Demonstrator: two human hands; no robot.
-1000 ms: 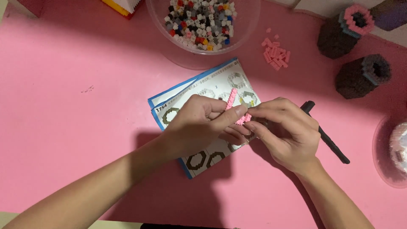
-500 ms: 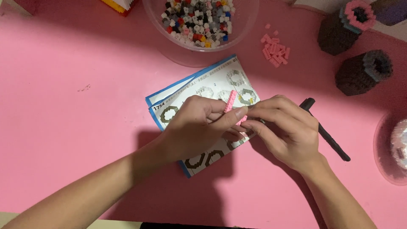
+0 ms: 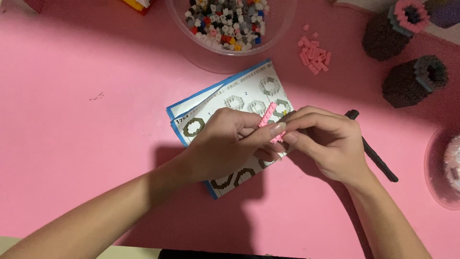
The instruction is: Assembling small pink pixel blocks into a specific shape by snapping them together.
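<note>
1. Much was hidden: both hands covered the middle of the instruction sheet (image 3: 249, 96), and the lower end of the pink brick strip (image 3: 269, 121) vanished behind the fingertips. The clear bowl of mixed bricks (image 3: 230, 24) was cut off by the top edge, and a second clear container (image 3: 438, 168) by the right edge. What lay under the right palm could not be made out.
2. The strip sat between the two hands, above the sheet. The left hand (image 3: 225, 144) was closed on it, thumb pressed along its lower part. The right hand (image 3: 330, 141) was also closed, its fingertips pinched at the strip's lower end, touching the left thumb.
3. The strip was a narrow, studded stack of tiny pink bricks, tilted with its upper end leaning right.
4. A black pen-like tool (image 3: 373, 153) lay on the pink table (image 3: 86, 144), partly beneath the right hand. Loose pink bricks (image 3: 314, 50) lay well apart near the bowl, and two dark brick cylinders (image 3: 412, 81) stood at upper right.
</note>
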